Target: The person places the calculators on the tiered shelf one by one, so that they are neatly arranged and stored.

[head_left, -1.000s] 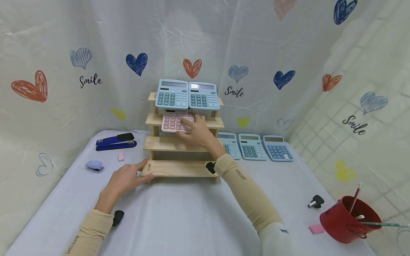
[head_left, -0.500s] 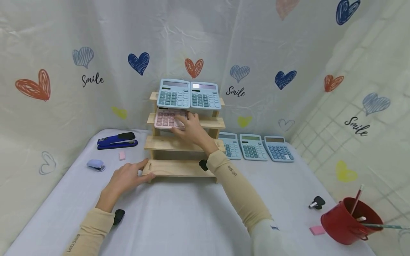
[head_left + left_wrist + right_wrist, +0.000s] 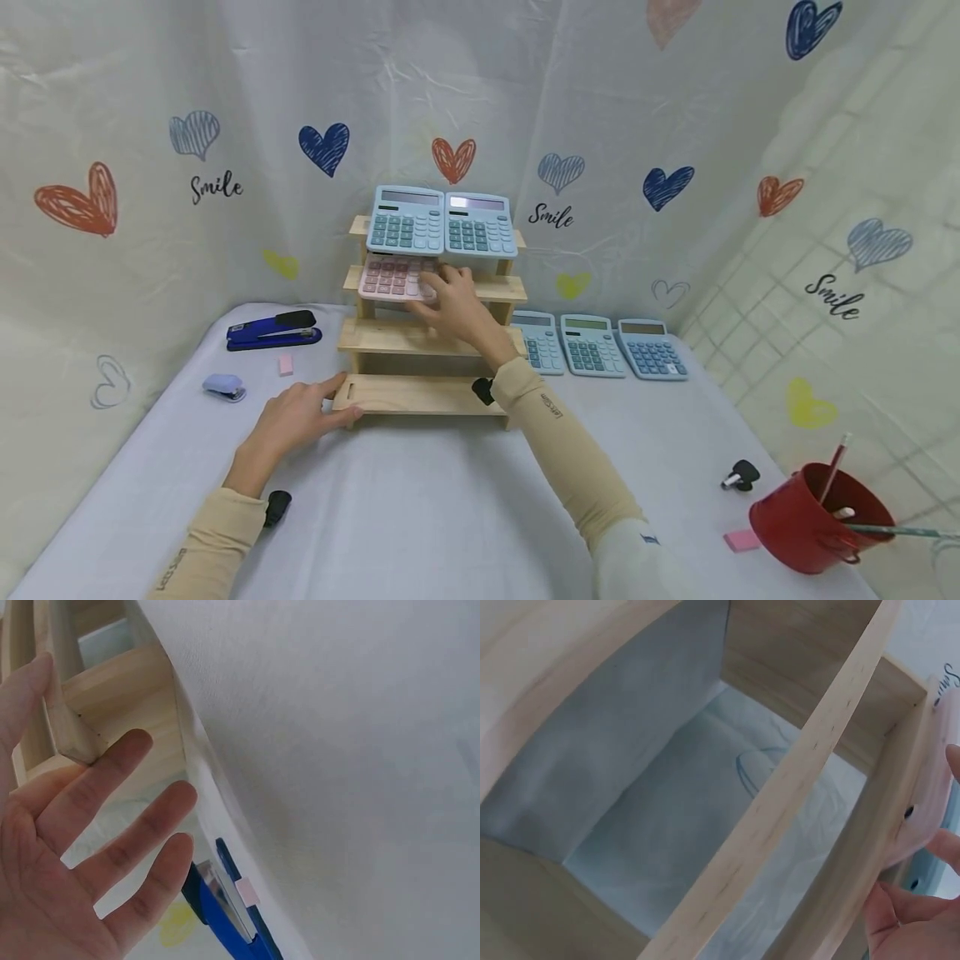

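A wooden tiered shelf [image 3: 408, 337] stands on the table. My left hand [image 3: 296, 417] pinches the left end of its lowest board between thumb and index finger, the other fingers spread straight in the left wrist view. A pink calculator [image 3: 388, 278] leans on the second tier from the top, at its left side. My right hand [image 3: 459, 310] holds this calculator near its lower right, with bent fingers over the keys and the thumb by its lower edge. In the right wrist view the pink calculator [image 3: 928, 787] touches the board, and part of the hand is out of frame.
Two blue calculators [image 3: 406, 220] fill the top tier. Several blue calculators [image 3: 592, 346] stand right of the shelf. A blue stapler [image 3: 273, 332], a small stapler [image 3: 223, 387] and an eraser [image 3: 285, 365] lie left. A red bucket [image 3: 795, 517] with pencils stands front right.
My right hand has moved the pink calculator left along its tier, then shifted slightly back to the right along it. My left hand has kept its place on the lowest board.
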{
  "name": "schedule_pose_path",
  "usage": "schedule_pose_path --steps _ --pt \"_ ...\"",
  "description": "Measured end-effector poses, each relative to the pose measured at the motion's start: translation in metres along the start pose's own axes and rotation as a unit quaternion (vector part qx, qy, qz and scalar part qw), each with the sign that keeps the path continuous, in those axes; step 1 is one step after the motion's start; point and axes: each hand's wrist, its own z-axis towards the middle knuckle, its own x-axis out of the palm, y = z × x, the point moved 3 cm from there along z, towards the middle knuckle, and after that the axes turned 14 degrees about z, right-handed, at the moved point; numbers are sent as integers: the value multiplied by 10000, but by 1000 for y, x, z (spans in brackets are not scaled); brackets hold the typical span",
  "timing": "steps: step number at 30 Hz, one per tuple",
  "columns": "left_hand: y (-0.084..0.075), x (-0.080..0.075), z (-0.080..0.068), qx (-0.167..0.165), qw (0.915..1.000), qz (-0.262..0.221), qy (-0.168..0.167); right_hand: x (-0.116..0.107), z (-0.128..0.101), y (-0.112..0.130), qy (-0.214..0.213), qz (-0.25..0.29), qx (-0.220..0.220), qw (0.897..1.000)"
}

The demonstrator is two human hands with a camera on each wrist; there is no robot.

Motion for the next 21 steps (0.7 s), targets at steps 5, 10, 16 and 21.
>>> schedule_pose_path --steps 5,10,16,21 --pt "0 -1 0 -24 10000 -10 13 -12 -20 -11 -272 -89 -357 9990" --pt "-2 0 -1 -31 9999 -34 97 -28 -45 -34 -603 47 -562 9966" --pt "-2 -1 -1 -49 9999 -57 130 -54 -72 -76 -600 472 231 9968" --pt "-2 -1 -1 -37 9999 -51 134 -68 -90 -118 -730 479 1121 9899"
